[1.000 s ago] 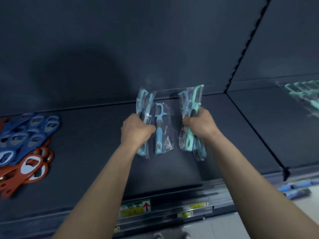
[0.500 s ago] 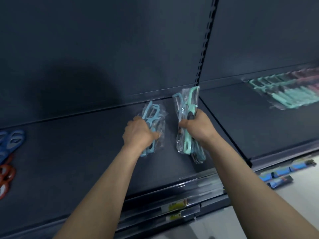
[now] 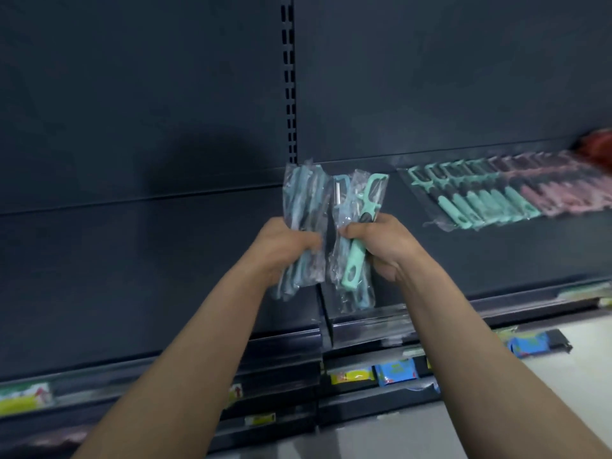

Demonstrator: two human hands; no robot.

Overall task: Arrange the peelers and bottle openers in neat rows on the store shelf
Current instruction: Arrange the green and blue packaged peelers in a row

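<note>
head view: the person's left hand [image 3: 284, 243] grips a bundle of blue peelers [image 3: 303, 193], each plastic-handled tool sealed in a crinkled, glossy clear sleeve. its fingers [image 3: 308, 241] are curled tight round the middle of the bundle. the right hand [image 3: 381, 243] grips a bundle of mint-green peelers [image 3: 356, 260], also in clear sleeves, with its fingers [image 3: 351, 231] wrapped round the handles. the front peeler there has a y-shaped head, a dark collar and a rounded handle with an oval hanging hole. a blue peeler with a shiny metal blade shows behind it. both bundles stand roughly upright, heads up. they are held just beside each other in the air above the front of the dark matte metal shelf [image 3: 132, 260], near where its two bays meet. whether the sleeves touch cannot be told.

on the right bay a row of mint-green peelers [image 3: 480, 200] lies flat, overlapping side by side, heads toward the smooth dark back panel [image 3: 132, 94]. pink peelers [image 3: 563, 193] carry the row on to the right, blurred. a blurred red object [image 3: 599, 147] sits at the far right edge. a slotted upright post [image 3: 288, 77] divides the bays. below, a glossy price rail [image 3: 364, 326] runs along the shelf front, with a yellow label [image 3: 351, 377] and a blue label [image 3: 395, 372] on lower rails.
</note>
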